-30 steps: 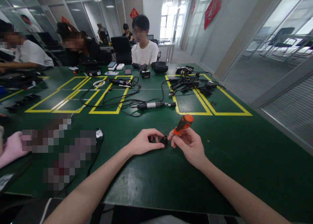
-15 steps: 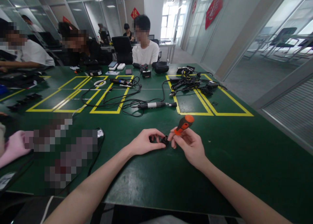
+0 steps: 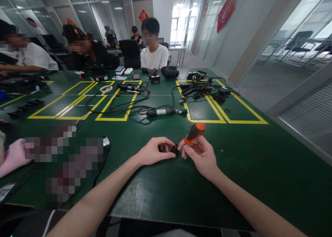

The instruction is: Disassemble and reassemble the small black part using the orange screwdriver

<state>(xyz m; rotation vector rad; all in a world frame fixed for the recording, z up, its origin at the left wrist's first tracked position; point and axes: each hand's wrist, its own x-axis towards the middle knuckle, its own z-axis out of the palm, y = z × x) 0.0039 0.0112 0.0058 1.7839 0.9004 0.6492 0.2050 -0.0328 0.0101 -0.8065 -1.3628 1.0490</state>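
Note:
Between my hands, low over the green table [image 3: 145, 199], is a small black round part [image 3: 175, 149]; its exact kind is too small to tell. The thumb and fingertips of my left hand [image 3: 155, 151] pinch it from the left. My right hand [image 3: 201, 155] has its fingers closed round the lower end of a screwdriver [image 3: 195, 131] with an orange and dark grey handle. The handle tilts up and to the right above the hand. My right fingertips are close beside the black part, and the screwdriver's tip is hidden by them.
A grey and black corded power tool [image 3: 162, 112] lies beyond my hands, its cable looping left. Tangled black cables [image 3: 199, 88] lie at the back right. A black case [image 3: 170, 72] stands at the far edge. A person in a white shirt [image 3: 155, 57] sits opposite.
The screwdriver's handle has shifted very slightly left and down with my right hand. My left hand keeps its pinch on the black part.

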